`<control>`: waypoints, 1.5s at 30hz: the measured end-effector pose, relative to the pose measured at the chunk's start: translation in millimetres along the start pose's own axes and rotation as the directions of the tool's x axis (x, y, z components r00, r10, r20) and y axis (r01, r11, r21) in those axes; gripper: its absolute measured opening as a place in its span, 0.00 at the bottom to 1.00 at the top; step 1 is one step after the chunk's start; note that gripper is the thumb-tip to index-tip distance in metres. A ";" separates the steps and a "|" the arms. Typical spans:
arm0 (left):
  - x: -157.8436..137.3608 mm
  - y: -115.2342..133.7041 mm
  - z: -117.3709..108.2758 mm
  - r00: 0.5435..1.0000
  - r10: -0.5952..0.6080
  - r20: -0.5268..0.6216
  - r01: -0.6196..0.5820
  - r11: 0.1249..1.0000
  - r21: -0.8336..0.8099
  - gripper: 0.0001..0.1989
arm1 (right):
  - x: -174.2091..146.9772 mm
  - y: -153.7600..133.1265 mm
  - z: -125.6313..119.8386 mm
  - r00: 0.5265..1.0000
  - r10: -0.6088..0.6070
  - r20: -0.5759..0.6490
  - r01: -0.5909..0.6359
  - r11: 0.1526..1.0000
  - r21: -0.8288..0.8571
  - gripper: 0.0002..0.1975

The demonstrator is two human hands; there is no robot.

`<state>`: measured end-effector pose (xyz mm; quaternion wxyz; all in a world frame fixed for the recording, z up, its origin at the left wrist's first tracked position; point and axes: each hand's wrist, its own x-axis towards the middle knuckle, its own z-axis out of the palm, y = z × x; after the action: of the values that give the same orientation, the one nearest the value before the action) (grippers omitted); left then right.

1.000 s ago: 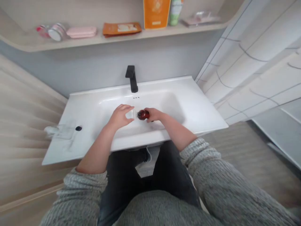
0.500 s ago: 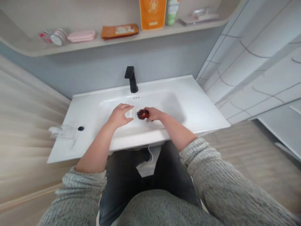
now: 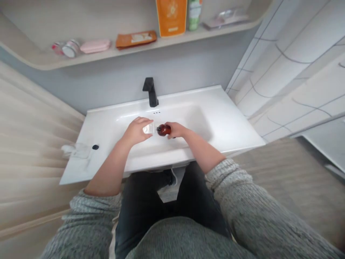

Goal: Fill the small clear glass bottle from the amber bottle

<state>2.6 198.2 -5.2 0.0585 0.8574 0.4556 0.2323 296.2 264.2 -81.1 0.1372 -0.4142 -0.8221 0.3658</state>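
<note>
Over the white sink, my left hand is closed around a small clear cup, its rim turned to the right. My right hand grips a dark red-brown bottle by its body. The bottle is tilted with its narrow black neck pointing left, right at the mouth of the cup. Whether the neck touches the cup, and whether liquid flows, I cannot make out.
A black faucet rises behind the basin. On the left ledge lie a small black round cap and a clear, crumpled-looking item. Above, a shelf carries an orange pouch, a tube and a pink case.
Both hands keep nearly the same pose, with the bottle still at the cup. The camera view has shifted slightly.
</note>
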 end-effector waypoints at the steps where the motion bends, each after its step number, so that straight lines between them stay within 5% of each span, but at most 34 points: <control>1: 0.5 0.5 -0.7 1.000 0.004 -0.001 -0.004 1.000 0.002 0.32 | 0.2 0.4 0.1 1.000 -0.002 -0.001 0.002 1.000 -0.002 0.38; 45: 26.6 26.4 -41.3 0.985 0.049 0.164 -0.075 0.985 0.156 0.33 | -8.9 -15.5 -7.1 0.999 -0.018 -0.046 0.025 0.988 0.153 0.35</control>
<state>16.5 199.8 48.8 0.0178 0.8889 0.4399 0.1266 296.5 254.7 -64.4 0.1910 -0.4017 -0.7926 0.4170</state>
